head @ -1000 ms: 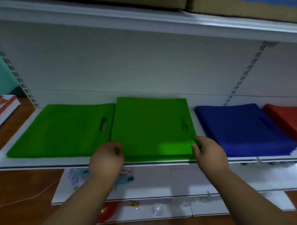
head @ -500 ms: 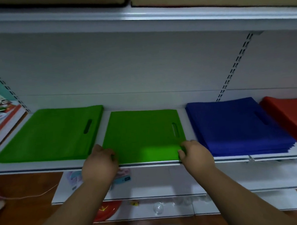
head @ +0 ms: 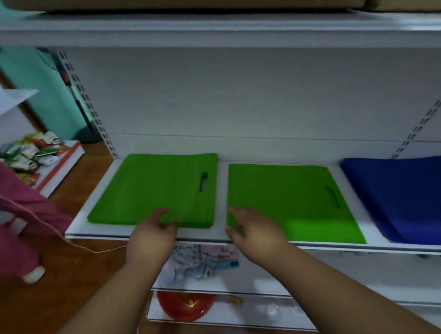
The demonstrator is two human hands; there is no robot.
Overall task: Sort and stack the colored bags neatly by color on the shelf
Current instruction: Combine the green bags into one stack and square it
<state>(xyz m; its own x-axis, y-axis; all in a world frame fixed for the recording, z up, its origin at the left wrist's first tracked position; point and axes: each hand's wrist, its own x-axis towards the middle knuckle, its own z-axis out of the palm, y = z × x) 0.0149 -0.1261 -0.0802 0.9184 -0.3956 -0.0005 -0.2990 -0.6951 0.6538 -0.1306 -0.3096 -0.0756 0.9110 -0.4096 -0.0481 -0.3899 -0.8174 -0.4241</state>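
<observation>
White shelf (head: 225, 236) spans the frame, front edge running mid-left to lower right. On it we have three flat stacks. Blue bag stack (head: 405, 196) at the right edge, partly cut off. Left green bag stack (head: 149, 190) sits centre-left, handle slot toward its right side. Right green bag stack (head: 286, 196) is in the centre, just beside the left one with a strip of bare shelf between them, slot near its right edge.

Our left hand (head: 151, 235), lower centre, has fingers curled over the front edge of the left green bag stack, gripping it. Our right hand (head: 255, 228) is over the front left corner of the right green bag stack, fingers loosely spread and relaxed; can't tell if it touches. Motion blur there.

Lower shelf below holds a red bowl (head: 185, 307).
</observation>
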